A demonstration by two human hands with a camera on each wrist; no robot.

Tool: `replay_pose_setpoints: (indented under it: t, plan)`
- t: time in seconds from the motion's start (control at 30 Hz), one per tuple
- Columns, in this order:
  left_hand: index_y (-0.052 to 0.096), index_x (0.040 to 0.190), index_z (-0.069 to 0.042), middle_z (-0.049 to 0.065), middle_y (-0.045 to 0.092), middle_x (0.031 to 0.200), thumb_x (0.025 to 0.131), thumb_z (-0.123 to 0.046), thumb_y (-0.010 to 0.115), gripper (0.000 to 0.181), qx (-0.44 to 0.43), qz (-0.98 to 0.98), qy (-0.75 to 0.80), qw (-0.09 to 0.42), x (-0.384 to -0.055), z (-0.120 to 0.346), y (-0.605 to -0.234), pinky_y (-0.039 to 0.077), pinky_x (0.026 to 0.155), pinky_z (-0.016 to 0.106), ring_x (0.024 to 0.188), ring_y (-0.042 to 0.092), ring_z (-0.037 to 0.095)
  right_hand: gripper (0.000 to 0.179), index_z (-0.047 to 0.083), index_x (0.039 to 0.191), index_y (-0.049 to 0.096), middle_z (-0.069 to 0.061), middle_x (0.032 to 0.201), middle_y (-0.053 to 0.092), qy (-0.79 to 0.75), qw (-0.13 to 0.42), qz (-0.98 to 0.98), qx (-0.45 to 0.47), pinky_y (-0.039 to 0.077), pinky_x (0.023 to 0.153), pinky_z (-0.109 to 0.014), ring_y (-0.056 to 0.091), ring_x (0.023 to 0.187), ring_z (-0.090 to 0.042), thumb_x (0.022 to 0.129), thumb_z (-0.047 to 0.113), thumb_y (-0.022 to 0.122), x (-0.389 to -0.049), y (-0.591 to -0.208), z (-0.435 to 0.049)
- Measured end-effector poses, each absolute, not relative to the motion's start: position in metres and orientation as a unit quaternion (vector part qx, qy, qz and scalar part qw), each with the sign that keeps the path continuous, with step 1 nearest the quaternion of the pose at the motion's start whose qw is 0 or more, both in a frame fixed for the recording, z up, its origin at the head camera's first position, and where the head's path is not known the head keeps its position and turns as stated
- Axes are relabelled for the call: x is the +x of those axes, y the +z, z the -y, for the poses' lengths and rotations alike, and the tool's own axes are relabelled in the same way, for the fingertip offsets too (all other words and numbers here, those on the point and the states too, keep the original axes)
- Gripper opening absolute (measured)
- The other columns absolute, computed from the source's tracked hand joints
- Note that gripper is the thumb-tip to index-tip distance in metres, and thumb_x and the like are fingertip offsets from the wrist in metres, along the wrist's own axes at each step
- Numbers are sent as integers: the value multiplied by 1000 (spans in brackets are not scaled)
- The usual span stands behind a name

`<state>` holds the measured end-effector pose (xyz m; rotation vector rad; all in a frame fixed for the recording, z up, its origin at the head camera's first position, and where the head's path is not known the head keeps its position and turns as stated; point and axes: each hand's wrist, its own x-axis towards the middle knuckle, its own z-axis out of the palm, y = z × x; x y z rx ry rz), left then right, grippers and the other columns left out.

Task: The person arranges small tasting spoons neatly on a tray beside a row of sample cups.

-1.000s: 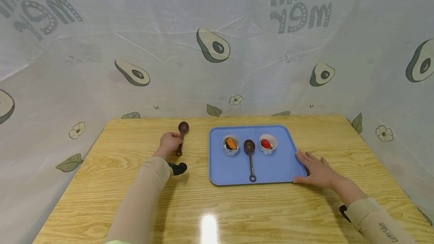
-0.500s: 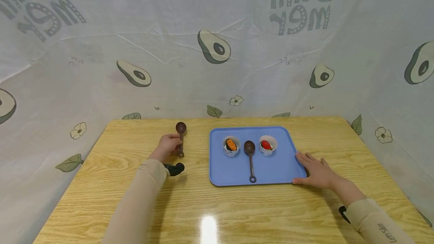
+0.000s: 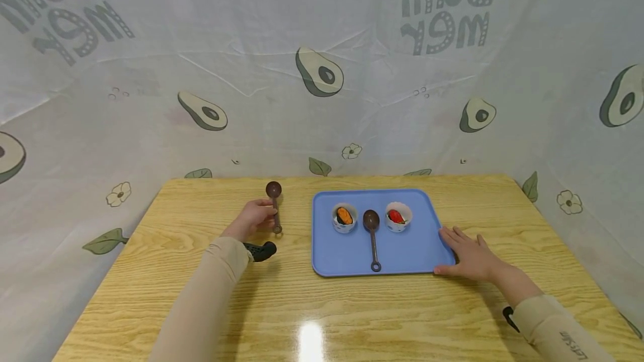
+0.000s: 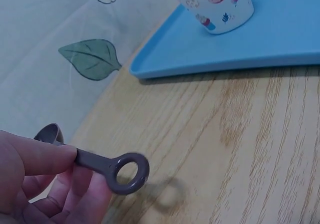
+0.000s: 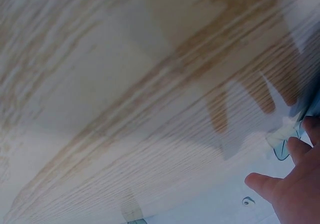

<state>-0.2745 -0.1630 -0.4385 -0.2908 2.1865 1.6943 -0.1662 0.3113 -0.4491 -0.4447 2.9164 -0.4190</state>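
My left hand [image 3: 255, 217] pinches a dark brown spoon [image 3: 274, 190] by its handle, left of the blue tray [image 3: 342, 258]. In the left wrist view the thumb presses on the handle, and its ring end [image 4: 129, 173] stands a little above the table, casting a shadow. My right hand [image 3: 473, 256] rests at the tray's right edge with fingers spread and fairly straight. On the tray lies a second brown spoon [image 3: 373, 233], between a cup with an orange-topped piece [image 3: 344, 217] and a cup with a red piece [image 3: 396, 216].
The wooden table [image 3: 312, 306] reaches back to a white cloth [image 3: 261, 99] printed with avocados and leaves. A bright reflection lies on the table's front part. In the left wrist view, one patterned cup [image 4: 225, 7] stands near the tray's edge.
The spoon in my left hand has shifted slightly left, then back right, and its handle end now tilts toward the tray. The right hand and the tray look unmoved.
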Motion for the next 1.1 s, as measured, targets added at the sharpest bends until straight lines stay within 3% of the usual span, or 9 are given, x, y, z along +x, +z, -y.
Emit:
replay_pose_setpoints:
  t: [0.2,0.47,0.7,0.83,1.1]
  plan:
    - [36,137,7,13,53,111,97,-7,46,44,-90,-770,603,186,-273,161,-434,54,77,24,85,56,11,100,-5,142,32,-28,146,32,-143,82,-975,-148,12,99,-75,25,133,-51,73,58,69,-167,-449,-310]
    - [34,138,7,11,52,109,98,-8,45,45,-77,-765,609,194,-271,160,-427,53,71,19,87,55,12,101,-5,143,32,-29,145,32,-145,88,-974,-148,11,98,-75,24,133,-51,73,57,69,-168,-449,-310]
    - [36,138,7,26,48,128,97,-8,46,45,-70,-770,605,190,-269,154,-423,53,73,21,87,56,11,101,-5,143,31,-29,145,32,-130,88,-976,-150,13,99,-75,26,133,-51,74,59,68,-169,-450,-312]
    - [36,138,7,26,47,130,97,-8,46,45,-69,-768,606,195,-268,149,-419,53,79,24,87,57,11,101,-5,143,30,-29,145,32,-122,91,-977,-152,14,99,-74,26,133,-50,74,59,66,-169,-450,-313]
    - [38,138,4,23,49,127,96,-8,48,44,-68,-757,617,204,-268,139,-411,52,70,18,85,55,9,101,-6,143,30,-29,146,30,-134,104,-973,-154,14,100,-73,25,134,-49,75,58,67,-170,-444,-314]
